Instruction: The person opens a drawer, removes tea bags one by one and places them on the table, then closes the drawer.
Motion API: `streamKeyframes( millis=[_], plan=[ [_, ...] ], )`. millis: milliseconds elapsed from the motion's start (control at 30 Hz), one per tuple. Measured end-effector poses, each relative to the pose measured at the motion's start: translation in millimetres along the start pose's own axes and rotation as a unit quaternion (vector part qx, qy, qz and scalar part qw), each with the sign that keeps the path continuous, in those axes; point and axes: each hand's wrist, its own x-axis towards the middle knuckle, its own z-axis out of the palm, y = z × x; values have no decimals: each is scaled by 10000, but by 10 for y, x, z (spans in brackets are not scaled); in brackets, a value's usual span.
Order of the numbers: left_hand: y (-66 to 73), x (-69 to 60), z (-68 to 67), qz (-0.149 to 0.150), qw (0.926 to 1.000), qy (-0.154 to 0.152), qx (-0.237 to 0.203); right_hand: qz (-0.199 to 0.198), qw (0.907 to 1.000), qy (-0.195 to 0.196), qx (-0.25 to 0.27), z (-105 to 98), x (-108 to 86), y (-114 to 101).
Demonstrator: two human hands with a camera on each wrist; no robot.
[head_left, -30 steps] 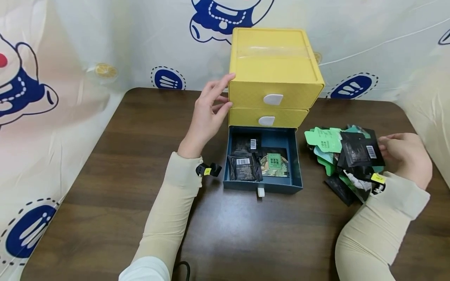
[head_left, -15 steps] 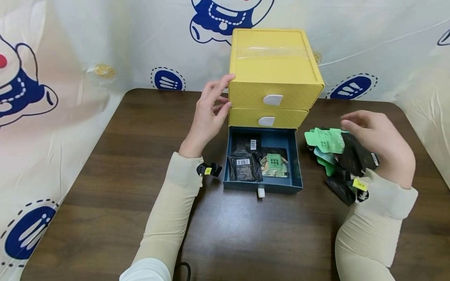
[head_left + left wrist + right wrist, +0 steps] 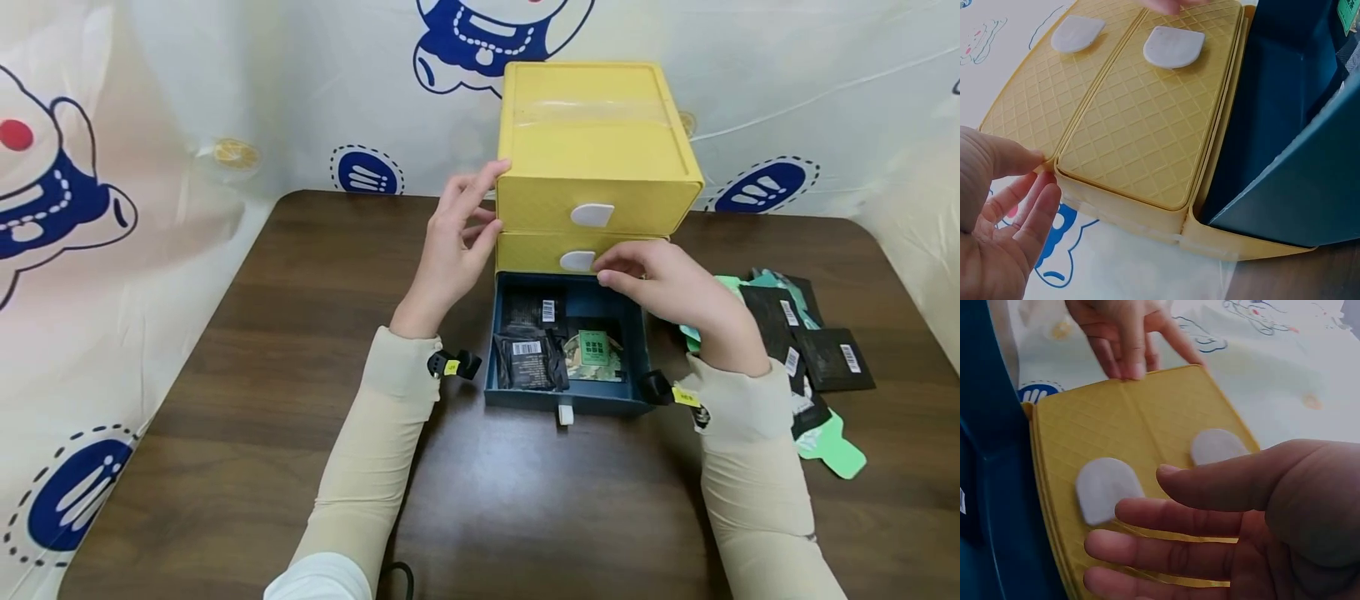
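A yellow drawer box (image 3: 592,125) stands at the back of the table, with white pull tabs on its two upper drawers. My left hand (image 3: 453,250) rests against its left side, thumb and fingertips touching near the front corner. My right hand (image 3: 667,279) is at the middle drawer's white tab (image 3: 577,262), fingers apart, with nothing held in it. In the right wrist view, its fingers (image 3: 1160,547) lie in front of the yellow drawer fronts. Below, a dark blue drawer (image 3: 637,350) is pulled out, holding black packets (image 3: 527,364) and a packet with a green label (image 3: 595,347).
To the right, a loose heap of black and green packets (image 3: 832,358) lies on the brown table (image 3: 525,508), partly behind my right forearm. A white patterned sheet (image 3: 300,92) hangs behind. A black cable (image 3: 405,575) runs at the near edge.
My right hand has moved left from the packet heap to the middle drawer's tab. Packets in the heap have shifted, with one black packet now lying further right. My left hand stays put.
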Motion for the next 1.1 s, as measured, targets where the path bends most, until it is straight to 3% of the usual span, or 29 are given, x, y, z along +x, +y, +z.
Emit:
streamKeyframes(
  millis=[133, 467, 800, 900, 1100],
  plan=[
    [4, 3, -4, 1, 10000, -25, -10, 2, 9998, -200, -99, 50, 111, 4],
    [16, 18, 0, -12, 10000, -7, 3, -28, 9923, -1138, -485, 196, 251, 83],
    [-8, -10, 9, 7, 10000, 47, -12, 438, 9626, -2341, -1289, 428, 340, 146],
    [-7, -9, 11, 7, 10000, 23, -1, 503, 9579, -2397, -1497, 476, 353, 145],
    [7, -6, 5, -54, 10000, 19, -5, 1147, 9480, -2361, -1798, 553, 351, 124]
  ],
)
